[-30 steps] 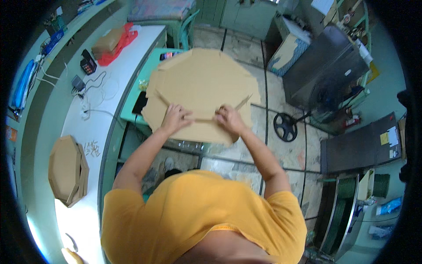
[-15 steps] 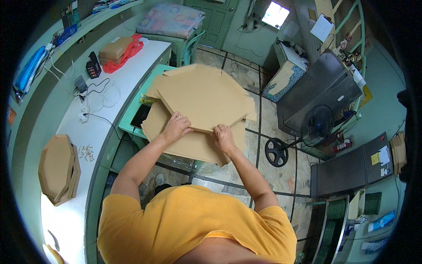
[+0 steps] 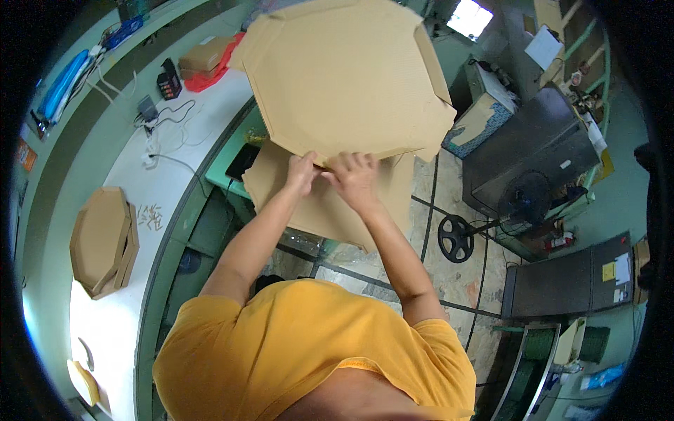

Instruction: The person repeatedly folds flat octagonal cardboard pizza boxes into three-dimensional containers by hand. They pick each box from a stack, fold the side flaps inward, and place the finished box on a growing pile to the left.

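A large eight-sided cardboard tray with folded-up edge flaps is tilted up in front of me. My left hand grips its near edge, fingers closed round the folded flap. Close beside it, my right hand pinches the same edge, its fingers over the rim. Beneath lies another flat cardboard sheet on a green table, much of it hidden by the raised tray and my hands. A dark phone-like object rests on the table left of the sheet.
On the white counter at left stand folded octagonal cardboard trays, small brown pieces, cables and a charger. A brown box and red plastic lie farther back. A black fan stands on the tiled floor at right.
The upper tray has been tipped up, its far side rising away from the sheet below. My hands have come closer together along its near edge.
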`<state>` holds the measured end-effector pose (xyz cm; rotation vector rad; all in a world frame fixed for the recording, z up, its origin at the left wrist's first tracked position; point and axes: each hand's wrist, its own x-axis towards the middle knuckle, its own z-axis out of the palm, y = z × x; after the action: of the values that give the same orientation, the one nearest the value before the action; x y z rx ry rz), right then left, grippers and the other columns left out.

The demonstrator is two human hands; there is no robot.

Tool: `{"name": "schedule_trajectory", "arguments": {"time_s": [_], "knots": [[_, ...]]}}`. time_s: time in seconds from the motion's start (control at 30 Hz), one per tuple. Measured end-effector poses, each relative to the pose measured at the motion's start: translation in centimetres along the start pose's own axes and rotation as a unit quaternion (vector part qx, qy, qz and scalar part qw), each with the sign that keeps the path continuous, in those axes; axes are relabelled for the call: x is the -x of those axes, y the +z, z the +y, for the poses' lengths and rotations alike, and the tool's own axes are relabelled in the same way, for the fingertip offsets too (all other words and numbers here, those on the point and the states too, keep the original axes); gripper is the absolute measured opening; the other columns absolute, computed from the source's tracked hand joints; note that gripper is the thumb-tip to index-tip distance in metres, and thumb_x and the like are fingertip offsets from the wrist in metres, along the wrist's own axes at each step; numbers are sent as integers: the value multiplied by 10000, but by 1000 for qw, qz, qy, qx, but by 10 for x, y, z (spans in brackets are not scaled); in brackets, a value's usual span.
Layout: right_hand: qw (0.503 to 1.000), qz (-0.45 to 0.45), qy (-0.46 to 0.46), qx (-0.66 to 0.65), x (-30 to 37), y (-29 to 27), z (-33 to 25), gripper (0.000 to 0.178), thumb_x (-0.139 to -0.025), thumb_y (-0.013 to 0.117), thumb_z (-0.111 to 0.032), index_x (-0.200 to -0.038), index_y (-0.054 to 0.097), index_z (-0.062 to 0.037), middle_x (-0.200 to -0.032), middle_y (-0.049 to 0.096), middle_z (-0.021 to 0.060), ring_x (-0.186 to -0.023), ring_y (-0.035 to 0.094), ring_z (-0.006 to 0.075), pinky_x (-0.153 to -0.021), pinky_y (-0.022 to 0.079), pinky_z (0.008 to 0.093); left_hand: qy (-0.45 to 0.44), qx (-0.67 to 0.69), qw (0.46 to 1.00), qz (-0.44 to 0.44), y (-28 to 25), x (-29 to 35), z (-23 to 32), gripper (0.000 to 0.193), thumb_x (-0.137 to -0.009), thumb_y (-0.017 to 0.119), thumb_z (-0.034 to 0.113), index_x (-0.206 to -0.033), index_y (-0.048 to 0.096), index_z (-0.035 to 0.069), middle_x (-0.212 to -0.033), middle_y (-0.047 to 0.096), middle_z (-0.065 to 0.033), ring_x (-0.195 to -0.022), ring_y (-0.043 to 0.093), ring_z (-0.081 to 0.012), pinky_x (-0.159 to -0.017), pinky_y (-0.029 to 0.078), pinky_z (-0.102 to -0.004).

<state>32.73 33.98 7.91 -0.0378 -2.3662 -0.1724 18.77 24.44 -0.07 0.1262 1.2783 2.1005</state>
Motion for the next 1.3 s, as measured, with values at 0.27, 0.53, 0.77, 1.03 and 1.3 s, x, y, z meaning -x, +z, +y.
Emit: {"name": "schedule_trajectory", "arguments": {"time_s": [0.27,0.53,0.77,1.03,1.3], "knots": [[840,153,356,-381,34,-94,140,645,-860,711,-214,-1359,420,72,-1328,508,162,-1211,493,248,-1038,354,339,20,-189,981,-43,-91,12,66,419,-890,599,92,-1274,472,-18,-1201,587,-130,-1071,608,-258,-844,537,-389],[682,88,430,-585,30,-95,84,415,-884,675,-170,-1235,542,8,-1153,612,73,-1042,583,194,-908,440,326,140,-336,927,87,-112,46,77,395,-721,665,41,-1099,602,-57,-1005,673,-117,-922,650,-234,-799,510,-341],[624,98,469,-618,-1,-17,11,400,-923,623,-153,-1270,502,6,-1209,581,91,-1088,554,207,-930,442,362,87,-129,984,86,-200,61,104,417,-850,619,104,-1237,537,-26,-1159,624,-126,-1053,617,-210,-902,486,-349],[572,33,538,-619,-48,70,-98,378,-935,601,-146,-1246,498,42,-1172,583,106,-1046,569,217,-913,456,377,135,20,987,87,-355,92,140,380,-963,534,221,-1273,524,1,-1166,631,-74,-980,623,-159,-883,503,-331],[610,8,473,-636,-89,144,-196,391,-933,619,-189,-1205,512,70,-1124,601,113,-993,566,195,-858,463,343,-3,-343,869,358,-508,88,172,412,-921,613,229,-1272,564,20,-1126,647,-96,-982,615,-177,-866,482,-329]]}}
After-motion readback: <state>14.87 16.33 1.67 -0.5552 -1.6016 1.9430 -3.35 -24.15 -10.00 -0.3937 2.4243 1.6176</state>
